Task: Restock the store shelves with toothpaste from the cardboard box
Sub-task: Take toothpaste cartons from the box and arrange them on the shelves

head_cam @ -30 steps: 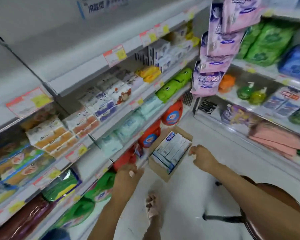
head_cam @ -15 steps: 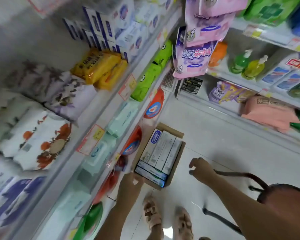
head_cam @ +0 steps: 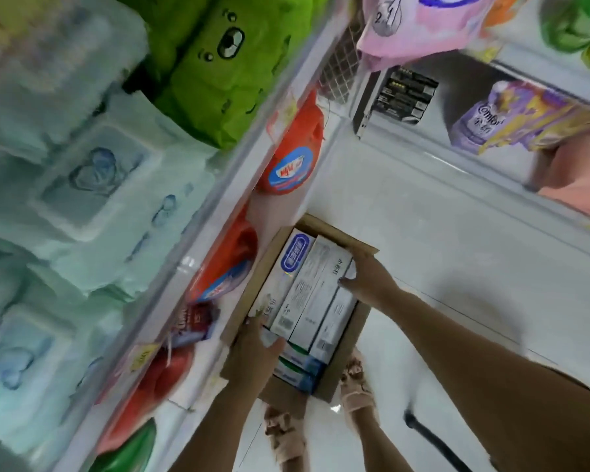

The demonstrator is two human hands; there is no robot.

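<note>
An open cardboard box (head_cam: 342,234) sits on the white floor against the left shelf's base. Several white toothpaste cartons (head_cam: 315,294) lie side by side in it, and blue ones (head_cam: 300,371) lie crosswise at its near end. My left hand (head_cam: 252,356) rests over the box's near-left wall with fingers spread, the thumb reaching toward the cartons. My right hand (head_cam: 368,277) is at the far-right side, fingers curled over the end of the rightmost white carton and thumb against its side. Whether it grips the carton is unclear.
The left shelves hold pale green tissue packs (head_cam: 82,199), bright green packs (head_cam: 225,63) and red detergent bottles (head_cam: 290,165). On the right shelf are a purple softener pouch (head_cam: 484,120) and pink packs (head_cam: 576,178). My sandalled feet (head_cam: 358,379) stand beside the box. A dark stool leg (head_cam: 433,437) is at lower right.
My view dropped and closed in on the box. Both hands moved forward from above the floor into the box, the right one onto the rightmost carton, the left onto the near-left edge.
</note>
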